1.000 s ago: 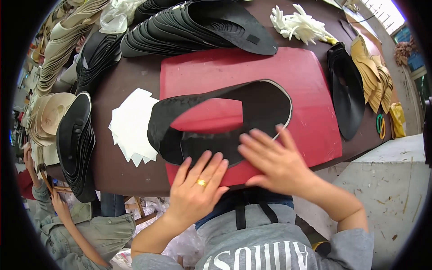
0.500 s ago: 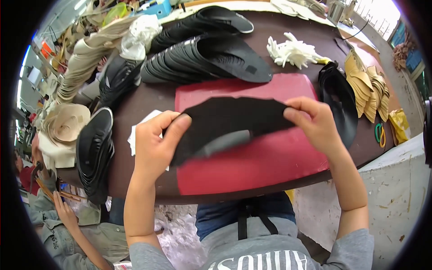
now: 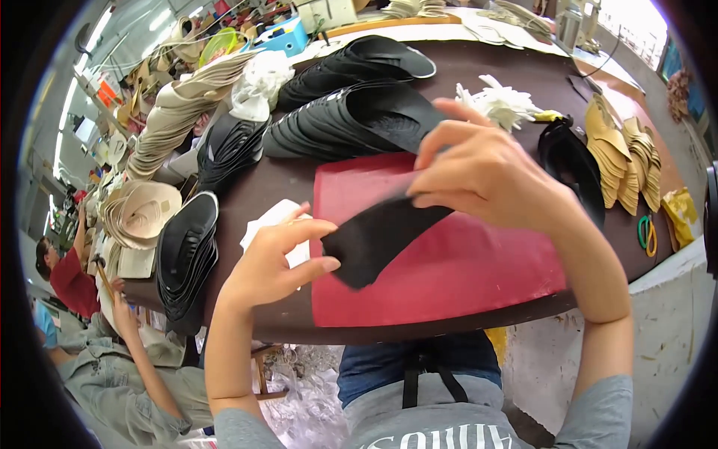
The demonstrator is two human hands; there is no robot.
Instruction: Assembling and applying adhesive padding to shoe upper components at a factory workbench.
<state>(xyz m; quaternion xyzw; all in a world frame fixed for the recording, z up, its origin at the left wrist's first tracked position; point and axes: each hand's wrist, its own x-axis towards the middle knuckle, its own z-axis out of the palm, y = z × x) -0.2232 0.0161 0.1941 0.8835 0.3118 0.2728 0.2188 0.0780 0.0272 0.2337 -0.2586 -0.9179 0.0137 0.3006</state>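
Observation:
A curved black shoe-upper piece (image 3: pixel 393 236) hangs tilted above the red mat (image 3: pixel 449 292). My right hand (image 3: pixel 486 168) pinches its upper right end between thumb and fingers; that end is smeared by motion. At the piece's lower left end, my left hand (image 3: pixel 277 258) has its thumb and forefinger apart, the tips touching or almost touching the edge. White paper (image 3: pixel 262 222) lies on the table behind my left hand. Beyond the mat rests a long overlapping stack of black pieces (image 3: pixel 329 127), partly hidden at its right end by my right fingers.
More black stacks (image 3: pixel 187 254) stand at the left, beside beige stacked pieces (image 3: pixel 142 213). White gloves (image 3: pixel 501 103), tan pieces (image 3: pixel 609 150) and green-and-yellow-handled scissors (image 3: pixel 647 236) lie at the right. A co-worker's hand (image 3: pixel 123 314) is at the far left.
My right hand has moved left and up, bringing its end of the black piece along. My left fingers have loosened and spread. The view has shifted slightly.

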